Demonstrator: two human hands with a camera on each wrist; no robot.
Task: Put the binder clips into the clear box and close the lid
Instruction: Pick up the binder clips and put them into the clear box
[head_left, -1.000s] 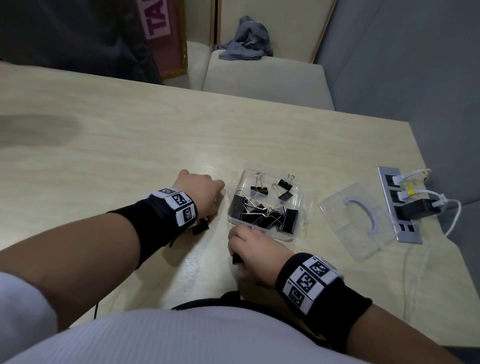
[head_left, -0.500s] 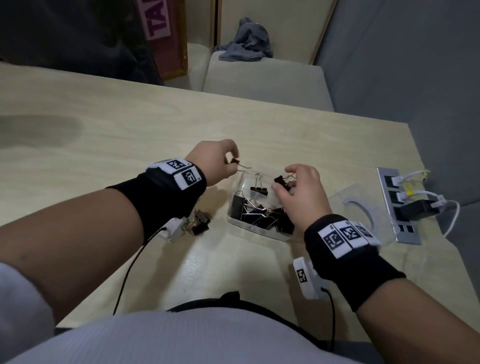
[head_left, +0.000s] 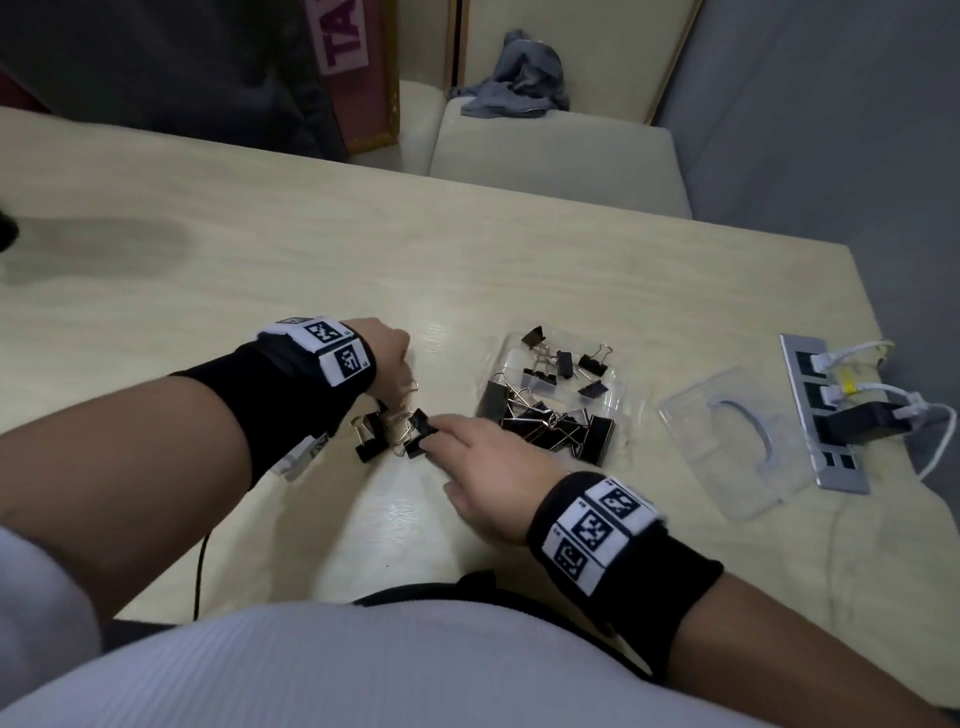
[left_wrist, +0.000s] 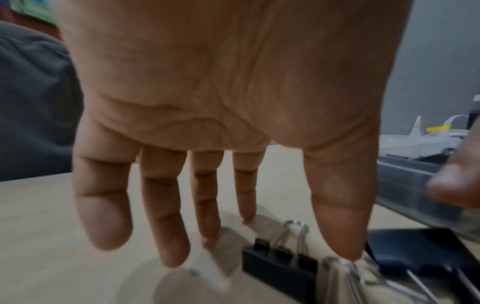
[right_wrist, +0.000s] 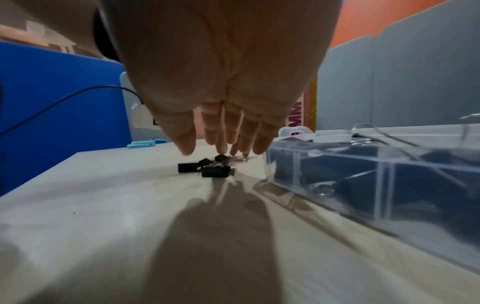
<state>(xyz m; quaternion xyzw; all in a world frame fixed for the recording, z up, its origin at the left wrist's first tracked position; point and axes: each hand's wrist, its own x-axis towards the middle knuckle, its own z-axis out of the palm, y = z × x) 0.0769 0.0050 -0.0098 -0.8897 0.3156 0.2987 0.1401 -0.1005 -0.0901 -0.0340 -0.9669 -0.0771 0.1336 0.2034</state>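
Observation:
The clear box (head_left: 618, 410) stands open on the table with several black binder clips (head_left: 550, 431) inside. A few loose clips (head_left: 387, 431) lie on the table left of the box. My left hand (head_left: 400, 400) hovers over them with fingers straight; in the left wrist view its thumb (left_wrist: 340, 226) touches the wire handles of one clip (left_wrist: 278, 259). My right hand (head_left: 434, 439) reaches in from the right with fingers extended, fingertips touching another loose clip (head_left: 418, 434). In the right wrist view the fingers (right_wrist: 221, 144) point down at the clips (right_wrist: 207, 169), with the box (right_wrist: 363, 174) to the right.
The clear lid (head_left: 737, 441) lies flat on the table right of the box. Beyond it sits a grey power strip (head_left: 826, 415) with white cables and a black plug. A black cable (head_left: 200, 571) trails off the near table edge. Cushioned seats stand behind the table.
Both hands came away from above the box, where each pinched a clip, down to the loose clips on its left. More clips lie in the box's far part.

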